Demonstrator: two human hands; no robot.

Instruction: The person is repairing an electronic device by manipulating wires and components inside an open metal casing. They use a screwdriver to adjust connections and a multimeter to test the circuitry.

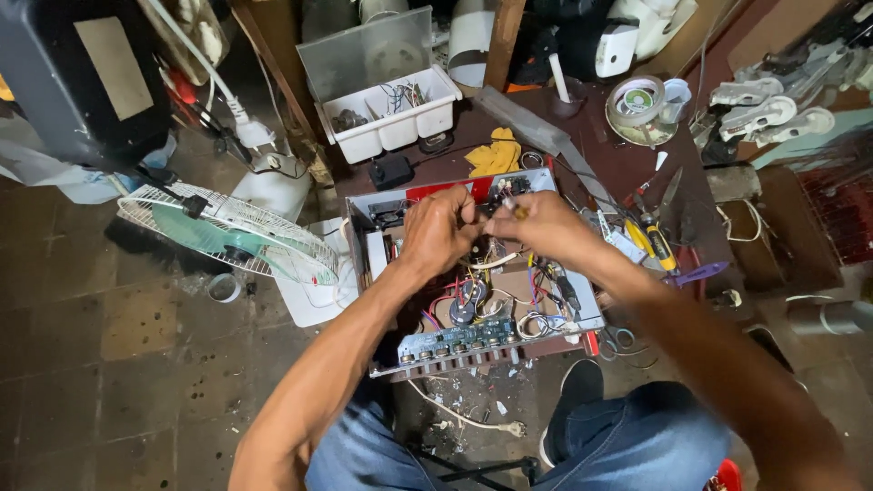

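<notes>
Both hands are up in the middle of the frame, right over an opened-up amplifier chassis (473, 273) with its lid off. The left hand (436, 227) has its fingers (459, 205) curled in tight, pinching something small among the wires (509, 273), though what exactly it's got is too small to make out. The right hand (546, 227) is closed around a yellow-handled screwdriver (518, 211), with only the handle end poking out near the knuckles; the tip is hidden behind the hands.

The chassis sits at the centre of a dark brown bench (618, 155), front panel with a row of knobs (464, 341) facing the lower edge of the frame. On the bench, right of centre, there are yellow-handled pliers (653, 244); a roll of tape (637, 100) lies toward the upper right, a yellow cloth (496, 155) just above the chassis, and a white compartment tray (391, 114) with small parts at upper middle.

At left, a green-bladed fan (227, 232) in a white cage lies tilted on the tiled floor (109, 364). Blue-jeaned knees (637, 436) fill the bottom edge. The stuff along the top edge is cut off and pretty cluttered, hard to tell apart.
</notes>
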